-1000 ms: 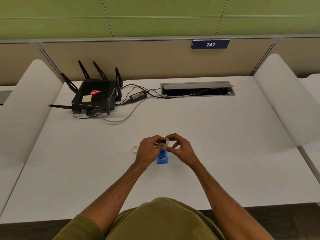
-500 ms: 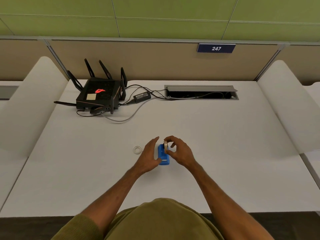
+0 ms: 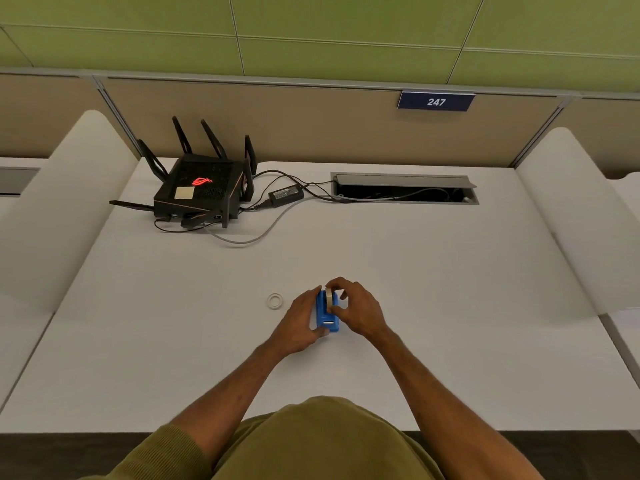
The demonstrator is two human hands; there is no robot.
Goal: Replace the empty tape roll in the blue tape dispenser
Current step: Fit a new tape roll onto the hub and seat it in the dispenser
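The blue tape dispenser [image 3: 327, 315] stands on the white desk [image 3: 433, 289], near its front middle. My left hand [image 3: 299, 322] wraps the dispenser's left side and grips it. My right hand [image 3: 358, 308] pinches a tape roll [image 3: 329, 296] that stands on edge in the dispenser's far end. A small empty tape ring [image 3: 275, 301] lies flat on the desk to the left of my left hand, apart from it.
A black router [image 3: 201, 188] with antennas sits at the back left, with a power brick [image 3: 285, 195] and cables trailing to an open cable hatch [image 3: 403, 190]. White curved dividers [image 3: 571, 220] flank the desk on both sides.
The tape roll came down from above the dispenser into its far end. My left hand let go of the roll and closed on the dispenser's side. The camera view shifted slightly.
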